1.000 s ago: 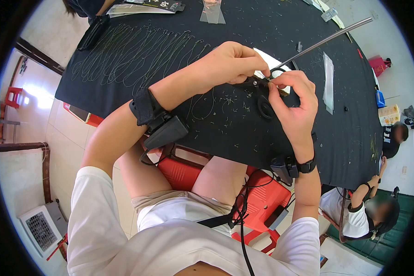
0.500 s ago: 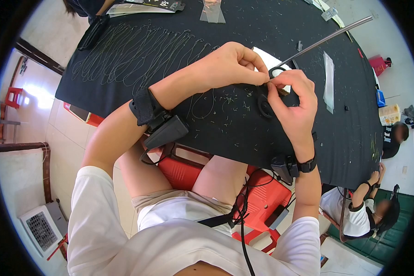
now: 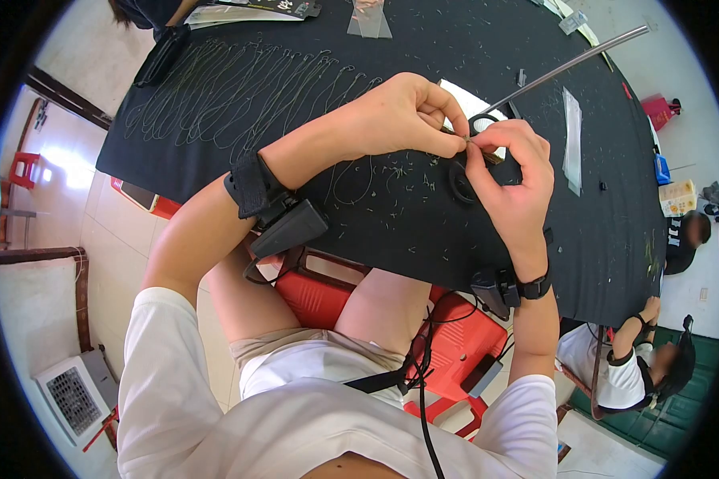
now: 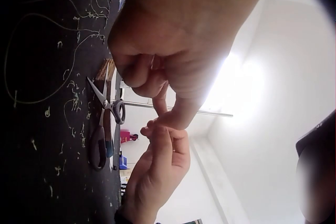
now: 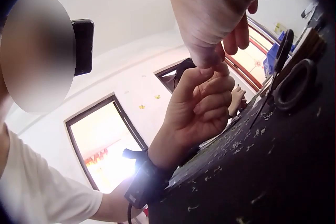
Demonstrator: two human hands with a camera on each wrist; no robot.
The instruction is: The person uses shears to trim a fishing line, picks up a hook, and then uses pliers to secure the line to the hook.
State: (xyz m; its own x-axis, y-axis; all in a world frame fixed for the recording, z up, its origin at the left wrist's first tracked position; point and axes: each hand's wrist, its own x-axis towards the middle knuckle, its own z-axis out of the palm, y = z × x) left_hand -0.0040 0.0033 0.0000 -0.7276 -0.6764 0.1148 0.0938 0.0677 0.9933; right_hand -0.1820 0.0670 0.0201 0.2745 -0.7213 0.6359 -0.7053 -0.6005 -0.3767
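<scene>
My left hand (image 3: 403, 116) and right hand (image 3: 518, 164) meet over the table, thumb against forefinger on each. Between their touching fingertips they pinch a tiny thing, mostly hidden by the fingers; I cannot tell its kind. In the left wrist view, the scissors (image 4: 106, 105) with dark handles lie with blades apart on the table below the hands. Their ring handle (image 3: 458, 185) shows beside my right thumb in the head view. Looped thin lines (image 3: 208, 100), with small knotted ends, are spread in a row left of my left hand.
A white block (image 3: 461, 97) and a long metal rod (image 3: 571, 70) are just beyond the hands. Short clippings dot the black tablecloth (image 3: 407, 231). A clear plastic sleeve (image 3: 571, 144) lies to the right. Another person (image 3: 623, 363) sits at the right edge.
My left thumb and forefinger have shifted slightly down to meet the right fingertips, and the left hand now covers the scissors' pivot. The right hand stays nearly still.
</scene>
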